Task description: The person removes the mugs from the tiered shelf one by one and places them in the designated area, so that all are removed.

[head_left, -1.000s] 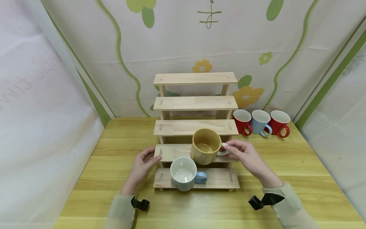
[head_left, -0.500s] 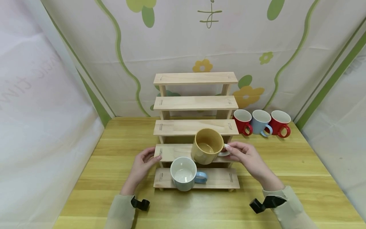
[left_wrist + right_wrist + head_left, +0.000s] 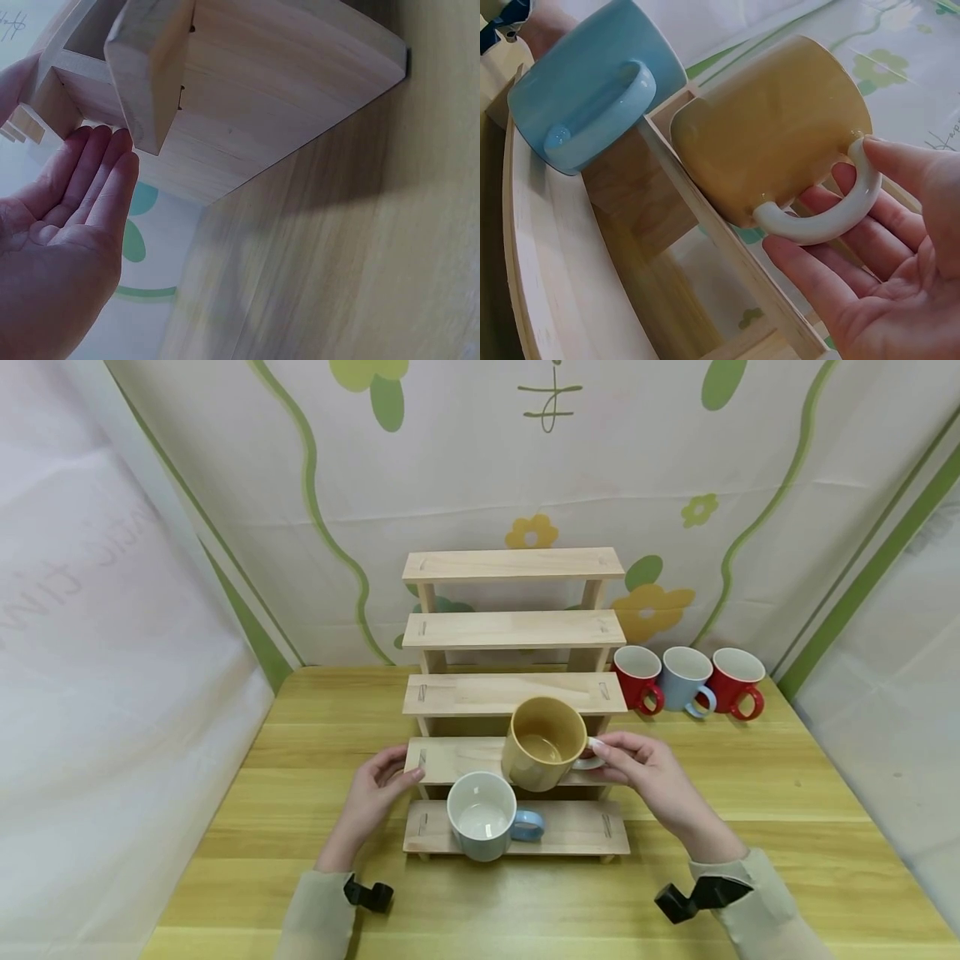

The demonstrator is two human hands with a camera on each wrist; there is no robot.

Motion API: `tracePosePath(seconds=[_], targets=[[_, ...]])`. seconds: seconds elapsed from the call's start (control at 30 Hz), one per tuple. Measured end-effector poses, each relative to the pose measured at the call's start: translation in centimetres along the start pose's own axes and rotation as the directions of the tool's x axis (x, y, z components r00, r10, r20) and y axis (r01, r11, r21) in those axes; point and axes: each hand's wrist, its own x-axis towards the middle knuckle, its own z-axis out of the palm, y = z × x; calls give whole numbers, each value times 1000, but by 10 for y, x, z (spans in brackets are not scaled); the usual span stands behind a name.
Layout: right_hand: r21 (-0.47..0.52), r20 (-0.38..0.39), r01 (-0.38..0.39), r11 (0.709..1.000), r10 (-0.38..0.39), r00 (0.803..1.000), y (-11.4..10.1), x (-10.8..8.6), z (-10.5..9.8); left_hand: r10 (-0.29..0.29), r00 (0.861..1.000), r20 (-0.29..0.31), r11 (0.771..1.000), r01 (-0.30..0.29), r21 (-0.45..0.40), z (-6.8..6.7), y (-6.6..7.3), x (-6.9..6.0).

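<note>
A yellow mug (image 3: 545,745) with a white handle stands at the right part of the rack's second step from the bottom. My right hand (image 3: 648,777) pinches its handle (image 3: 821,217), thumb on top and fingers below. On the lowest step sits a light blue mug (image 3: 482,818) with a white inside, its handle turned right. My left hand (image 3: 375,793) holds the left end of the second step of the wooden rack (image 3: 450,760), thumb on top. In the left wrist view the fingers (image 3: 90,176) reach to the board's end.
Two red mugs (image 3: 636,681) (image 3: 735,681) with a light blue mug (image 3: 684,681) between them stand in a row right of the rack. A patterned cloth (image 3: 465,468) hangs behind the wooden table (image 3: 300,735). The rack's upper steps rise toward this cloth.
The yellow mug and right hand shifted slightly right between one second and half a second ago, then stayed nearly still. The left hand keeps its place on the rack.
</note>
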Motion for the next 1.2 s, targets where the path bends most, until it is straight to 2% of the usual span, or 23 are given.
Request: tracePosePath(seconds=[0.37, 1.2], targets=[[-31, -15, 19, 999, -20, 1000, -2, -4, -2, 20, 1000, 5, 1000, -20, 6, 0, -1, 1], [-75, -15, 84, 994, -85, 996, -5, -23, -24, 17, 1000, 4, 1000, -17, 7, 0, -2, 0]])
